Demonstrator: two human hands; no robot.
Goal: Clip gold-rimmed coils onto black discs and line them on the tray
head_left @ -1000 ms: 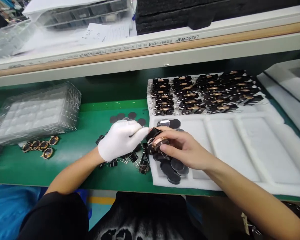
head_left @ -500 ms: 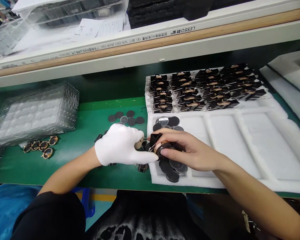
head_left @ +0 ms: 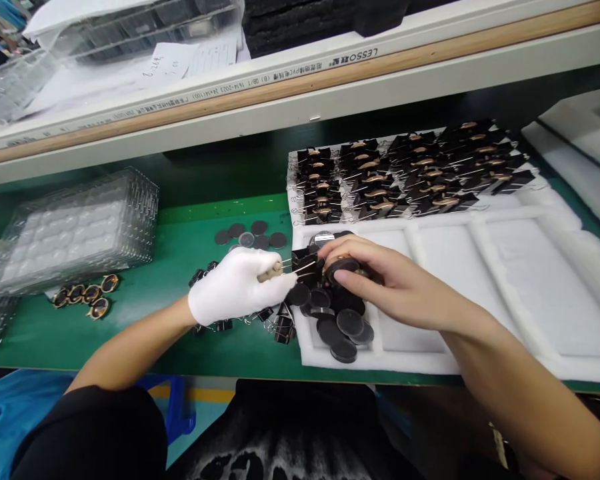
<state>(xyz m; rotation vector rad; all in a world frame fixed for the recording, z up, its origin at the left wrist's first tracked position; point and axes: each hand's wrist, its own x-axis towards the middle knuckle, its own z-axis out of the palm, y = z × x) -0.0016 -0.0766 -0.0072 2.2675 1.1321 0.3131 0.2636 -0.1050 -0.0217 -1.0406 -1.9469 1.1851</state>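
Observation:
My left hand (head_left: 243, 283), in a white glove, pinches the wire handles of a black binder clip (head_left: 304, 259) between thumb and fingers. Bare, my right hand (head_left: 375, 273) grips a round gold-rimmed piece with a dark disc (head_left: 341, 267) on its face. The clip's black body meets the near side of that piece; whether its jaws bite on it I cannot tell. Below both hands, several loose dark discs (head_left: 351, 323) lie in the white foam tray (head_left: 445, 353). More binder clips (head_left: 283, 328) are scattered on the green table under and beside my left hand.
Rows of clipped gold-rimmed pieces (head_left: 377, 179) fill the tray's far part. Several dark discs (head_left: 261, 241) lie on the green table (head_left: 180, 233). At left are stacked clear plastic trays (head_left: 75, 233) and several gold-rimmed pieces (head_left: 99, 308). A shelf edge (head_left: 300, 100) crosses above.
My left hand has drawn slightly left, and the clip's wire handles now show between the hands. My right hand has risen a little with the round piece, uncovering more discs.

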